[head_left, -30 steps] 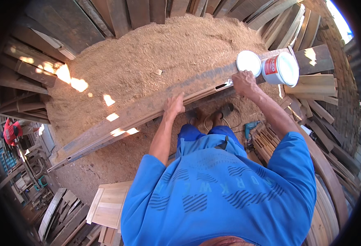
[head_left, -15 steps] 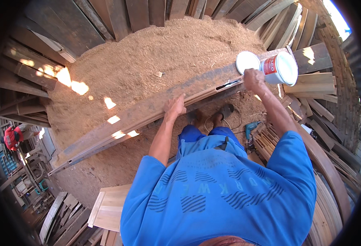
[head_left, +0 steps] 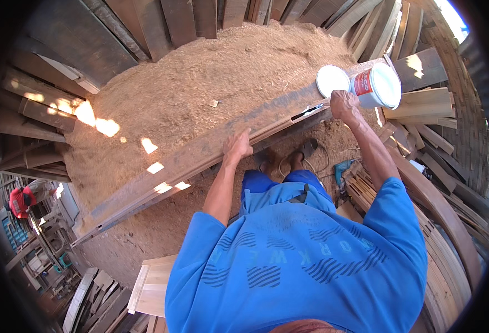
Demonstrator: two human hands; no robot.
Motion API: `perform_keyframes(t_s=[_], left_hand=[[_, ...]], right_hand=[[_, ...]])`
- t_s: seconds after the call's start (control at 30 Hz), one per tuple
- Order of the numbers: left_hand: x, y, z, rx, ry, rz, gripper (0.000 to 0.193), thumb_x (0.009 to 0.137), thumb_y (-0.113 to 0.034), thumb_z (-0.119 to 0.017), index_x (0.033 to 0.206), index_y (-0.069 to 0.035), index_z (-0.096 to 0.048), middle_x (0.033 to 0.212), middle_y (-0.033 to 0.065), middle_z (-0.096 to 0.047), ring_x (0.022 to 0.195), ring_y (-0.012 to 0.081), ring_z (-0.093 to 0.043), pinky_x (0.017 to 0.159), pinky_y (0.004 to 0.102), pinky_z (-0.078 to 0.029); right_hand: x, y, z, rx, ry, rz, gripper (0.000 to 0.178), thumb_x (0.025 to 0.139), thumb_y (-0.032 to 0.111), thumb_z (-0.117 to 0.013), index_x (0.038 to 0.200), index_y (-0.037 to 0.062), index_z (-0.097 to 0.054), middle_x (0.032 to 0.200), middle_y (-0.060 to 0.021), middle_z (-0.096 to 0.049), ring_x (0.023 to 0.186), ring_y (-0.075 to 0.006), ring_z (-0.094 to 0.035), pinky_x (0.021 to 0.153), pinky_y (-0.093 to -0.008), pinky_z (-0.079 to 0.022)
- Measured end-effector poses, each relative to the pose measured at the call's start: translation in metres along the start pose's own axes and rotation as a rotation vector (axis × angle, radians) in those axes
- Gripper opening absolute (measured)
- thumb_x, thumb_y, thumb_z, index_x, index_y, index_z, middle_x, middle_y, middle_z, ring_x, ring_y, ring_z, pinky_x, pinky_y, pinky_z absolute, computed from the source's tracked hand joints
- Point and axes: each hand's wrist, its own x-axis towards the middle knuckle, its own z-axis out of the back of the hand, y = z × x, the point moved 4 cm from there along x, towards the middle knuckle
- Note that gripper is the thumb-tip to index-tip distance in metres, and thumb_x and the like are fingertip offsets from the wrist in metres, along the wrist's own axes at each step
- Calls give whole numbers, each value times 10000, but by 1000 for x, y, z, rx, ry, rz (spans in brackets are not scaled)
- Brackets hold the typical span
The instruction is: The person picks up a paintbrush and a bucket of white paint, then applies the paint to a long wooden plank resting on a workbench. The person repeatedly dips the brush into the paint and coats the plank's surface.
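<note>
A long narrow wooden strip (head_left: 267, 131) runs slantwise along the near edge of a broad plank (head_left: 200, 145). My left hand (head_left: 237, 145) is closed over the strip at about its middle, with the index finger lying across the top. At the strip's right end, my right hand (head_left: 344, 105) makes a fist; whatever its fingers close on is hidden. Just left of that fist, a dark slot (head_left: 300, 116) with a pale patch shows in the wood. Close beyond the right hand are a white round lid (head_left: 332, 81) and a white tub with a red label (head_left: 362, 84).
Sawdust (head_left: 222, 77) is heaped beyond the plank, ringed by leaning boards (head_left: 180, 22). By my feet lie a teal power drill (head_left: 342, 167) and a cord. Stacked timber (head_left: 439, 272) stands at my right. A person in red (head_left: 21, 202) is far left.
The view has shifted slightly. Both hands stay at nearly the same places on the strip, and more of the dark slot shows beside my right hand.
</note>
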Motion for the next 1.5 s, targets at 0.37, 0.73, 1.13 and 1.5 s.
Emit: perform_keyframes(t_s=[0.37,0.73,1.13,1.5], left_hand=[[-17,-10,-7,60,-42,-4,689,770,-135,-694,1414,-261,-485,1274,145,-618,1110,381,-627,923,474,-532],[-20,-11,-15,18,-101,-24,754,754,-141,-726,1443,-269,-449,1281,124,-615,1148,345,-609,957,456,-515],[2,-5,-2,77,-9,-53,809,766,-218,-751,1479,-311,-380,1511,95,-418,1263,377,-523,1056,468,-441],[34,36,-49,-88,-68,-153,786,734,-179,-718,1462,-230,-425,1515,126,-413,1327,364,-464,1089,439,-407]], right_hand=[[-23,23,5,-9,114,30,153,823,121,-608,857,63,-746,845,-165,-714,854,-267,-720,677,-396,-569],[-42,18,17,1,96,54,154,844,95,-598,886,50,-739,878,-179,-720,835,-264,-725,678,-359,-594],[16,-29,-24,108,179,-31,192,802,45,-544,844,10,-728,836,-199,-722,810,-305,-730,725,-390,-588],[-93,-108,11,758,-52,-85,248,780,38,-545,968,13,-705,921,-190,-687,881,-304,-660,768,-406,-513]])
